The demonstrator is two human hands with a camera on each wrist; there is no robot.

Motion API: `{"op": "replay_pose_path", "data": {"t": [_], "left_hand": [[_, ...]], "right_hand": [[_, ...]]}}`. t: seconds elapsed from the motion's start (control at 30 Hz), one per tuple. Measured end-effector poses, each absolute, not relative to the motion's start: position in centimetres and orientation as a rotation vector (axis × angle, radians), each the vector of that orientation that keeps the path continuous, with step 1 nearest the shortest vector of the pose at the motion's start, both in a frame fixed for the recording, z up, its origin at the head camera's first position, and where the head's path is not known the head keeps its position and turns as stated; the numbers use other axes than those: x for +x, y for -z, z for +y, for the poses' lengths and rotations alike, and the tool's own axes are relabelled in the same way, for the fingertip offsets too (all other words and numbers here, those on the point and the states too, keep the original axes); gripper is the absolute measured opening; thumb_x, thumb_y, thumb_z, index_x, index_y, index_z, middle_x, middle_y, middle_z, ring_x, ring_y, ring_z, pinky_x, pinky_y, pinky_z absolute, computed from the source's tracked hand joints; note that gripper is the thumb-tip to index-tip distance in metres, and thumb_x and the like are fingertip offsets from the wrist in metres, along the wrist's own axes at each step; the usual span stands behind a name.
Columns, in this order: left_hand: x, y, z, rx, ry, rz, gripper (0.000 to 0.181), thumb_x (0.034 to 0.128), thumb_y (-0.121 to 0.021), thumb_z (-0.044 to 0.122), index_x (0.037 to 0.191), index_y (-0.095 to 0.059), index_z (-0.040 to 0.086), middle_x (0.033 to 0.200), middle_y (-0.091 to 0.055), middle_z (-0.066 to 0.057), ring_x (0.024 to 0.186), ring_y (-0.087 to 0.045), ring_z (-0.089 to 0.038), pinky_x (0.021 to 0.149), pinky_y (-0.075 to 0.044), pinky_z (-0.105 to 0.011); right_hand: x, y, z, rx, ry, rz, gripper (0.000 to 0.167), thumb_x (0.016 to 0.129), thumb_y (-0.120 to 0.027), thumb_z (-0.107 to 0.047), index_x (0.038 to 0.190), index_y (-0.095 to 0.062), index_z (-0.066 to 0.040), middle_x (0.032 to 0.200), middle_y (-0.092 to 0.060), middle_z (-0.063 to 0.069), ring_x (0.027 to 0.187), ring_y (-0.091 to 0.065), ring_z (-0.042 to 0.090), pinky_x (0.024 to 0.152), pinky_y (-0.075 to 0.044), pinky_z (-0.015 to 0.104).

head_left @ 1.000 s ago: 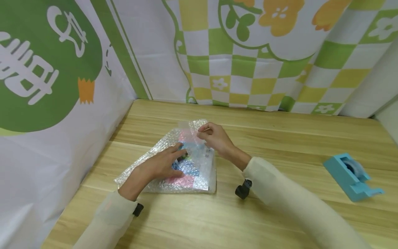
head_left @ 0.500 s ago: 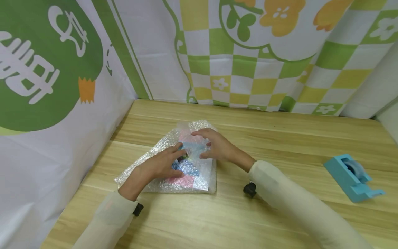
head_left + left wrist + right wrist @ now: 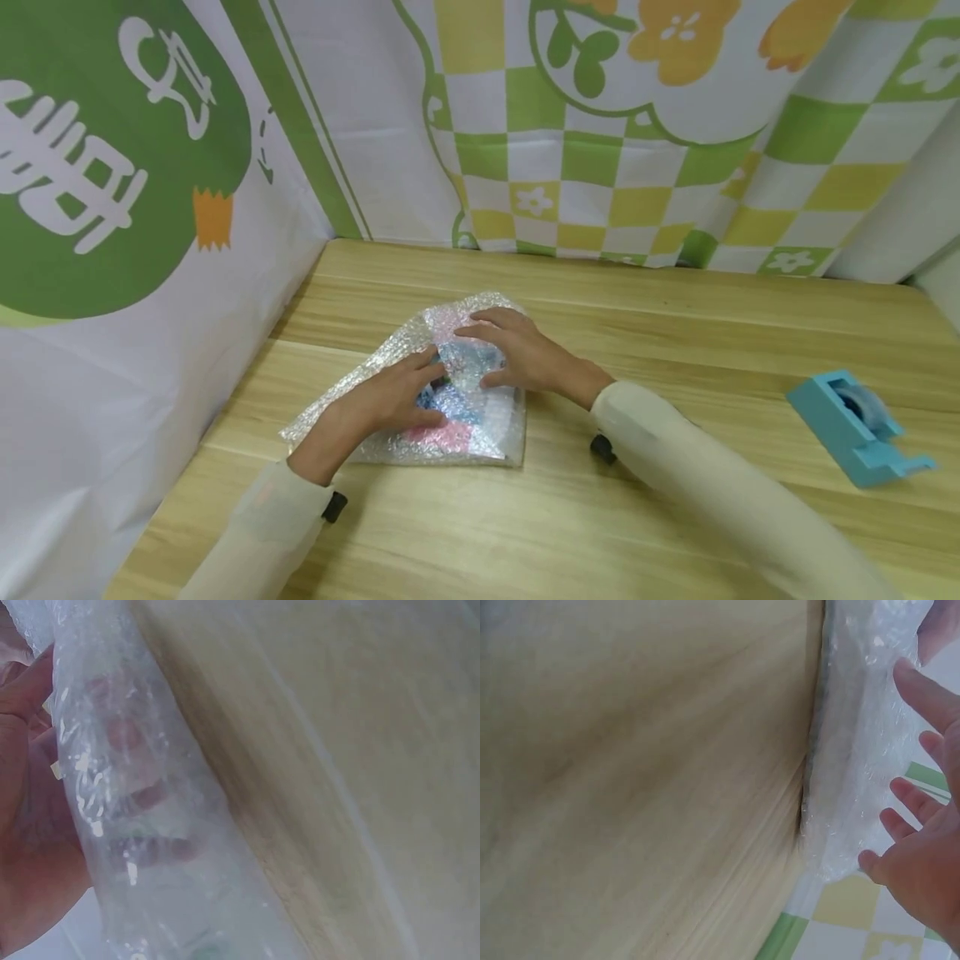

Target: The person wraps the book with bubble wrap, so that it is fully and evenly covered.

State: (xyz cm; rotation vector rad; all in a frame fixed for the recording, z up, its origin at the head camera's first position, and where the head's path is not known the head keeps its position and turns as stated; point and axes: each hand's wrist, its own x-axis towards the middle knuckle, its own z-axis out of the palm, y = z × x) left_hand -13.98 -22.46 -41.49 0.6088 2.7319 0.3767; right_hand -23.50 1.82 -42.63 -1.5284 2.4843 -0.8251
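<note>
Main risk now, imo: the loose, shiny clear bubble-wrap package (image 3: 465,387) springs up along a layer, prob. if I ease off w/ my left hand (image 3: 393,392) too soon. Pressing too hard could pop bubbles or bend the pink-and-blue printed item (image 3: 441,437) inside (can't make out what it is thru the wrap). A one-sided push might also skid the lot across the pale wood-grain table (image 3: 525,533).

Pos.: the package lies flat on the table, btwn and under my hands. Left fingers are loosely spread over its left-middle, pinching nothing; the finger shapes in the left wrist view may be reflections, can't tell. My right hand (image 3: 525,350) is at the upper right, fingers fanned w/ a wide gap to the thumb, no hold on anything. Can't tell if those tips touch the wrap or sit just above it. The light-blue tape dispenser (image 3: 847,433) is well off to the right.
</note>
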Motion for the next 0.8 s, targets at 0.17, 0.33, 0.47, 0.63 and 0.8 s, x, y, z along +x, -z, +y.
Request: {"op": "replay_pose_path", "data": {"t": [0.17,0.33,0.47,0.63,0.8], "left_hand": [[-13.8,41.6,-22.5,0.600,-0.348,2.741,0.081,0.0905,-0.071,0.049,0.153,-0.040,0.006,0.162,-0.018,-0.021,0.145,-0.026,-0.041,0.112,-0.031,-0.055],[-13.5,42.0,-22.7,0.622,-0.280,2.774,0.082,0.0919,-0.065,0.054,0.153,-0.039,0.007,0.162,-0.019,-0.020,0.144,-0.028,-0.041,0.110,-0.031,-0.059],[-13.1,42.0,-22.8,0.648,-0.246,2.818,0.081,0.0924,-0.064,0.055,0.153,-0.040,0.007,0.160,-0.023,-0.021,0.141,-0.033,-0.042,0.107,-0.036,-0.060],[-12.5,41.6,-23.3,0.692,-0.200,2.898,0.073,0.0946,-0.065,0.049,0.150,-0.045,0.006,0.154,-0.036,-0.025,0.134,-0.044,-0.044,0.103,-0.042,-0.058],[-12.1,41.1,-24.5,0.654,-0.200,2.945,0.063,0.0968,-0.066,0.041,0.147,-0.049,0.006,0.146,-0.047,-0.026,0.130,-0.049,-0.043,0.103,-0.043,-0.057]], "right_hand": [[-23.7,42.9,1.8,-1.588,0.810,2.481,0.080,0.079,-0.087,-0.027,0.147,-0.049,-0.010,0.152,-0.040,0.018,0.143,-0.030,0.033,0.117,-0.013,0.061],[-23.9,43.2,1.9,-1.617,0.806,2.463,0.081,0.079,-0.087,-0.027,0.148,-0.048,-0.009,0.152,-0.039,0.020,0.143,-0.030,0.034,0.117,-0.014,0.060],[-23.9,43.3,1.8,-1.614,0.803,2.435,0.081,0.080,-0.086,-0.028,0.149,-0.047,-0.010,0.154,-0.037,0.020,0.144,-0.028,0.034,0.117,-0.013,0.061],[-24.0,43.2,1.7,-1.585,0.770,2.428,0.081,0.081,-0.085,-0.031,0.149,-0.045,-0.012,0.156,-0.034,0.021,0.145,-0.026,0.035,0.116,-0.011,0.063],[-24.1,43.0,1.6,-1.572,0.732,2.419,0.080,0.082,-0.083,-0.033,0.149,-0.045,-0.011,0.155,-0.033,0.022,0.145,-0.026,0.037,0.115,-0.011,0.065]]}}
